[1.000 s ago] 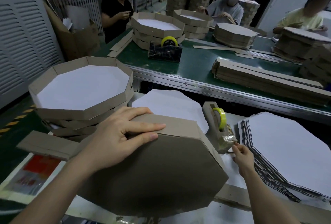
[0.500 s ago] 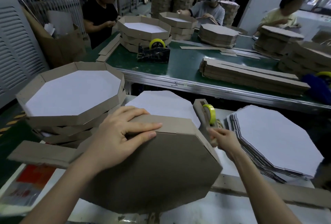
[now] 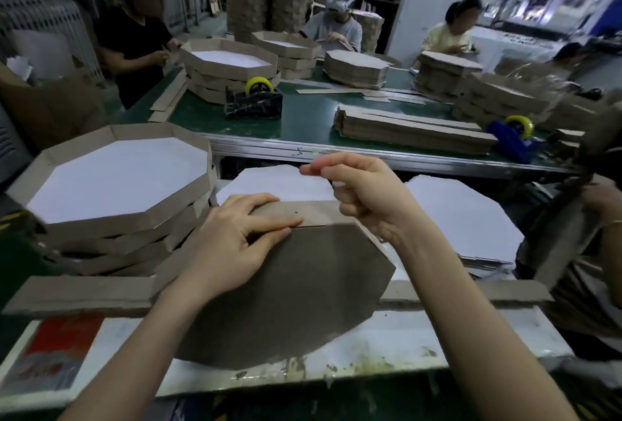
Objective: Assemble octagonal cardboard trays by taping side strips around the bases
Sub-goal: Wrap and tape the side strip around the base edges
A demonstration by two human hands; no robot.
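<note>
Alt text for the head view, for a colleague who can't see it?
The left hand presses a brown cardboard side strip against the tilted brown octagonal cardboard base; the right hand hovers above it, fingertips pinched together.

Brown tray [image 3: 303,286], white base stack [image 3: 464,215], yellow tape roll [image 3: 259,85], green table [image 3: 309,117].

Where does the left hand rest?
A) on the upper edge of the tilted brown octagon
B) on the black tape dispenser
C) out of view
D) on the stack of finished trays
A: the left hand lies on the brown octagon's upper edge, its fingers pressing the side strip there.
</note>
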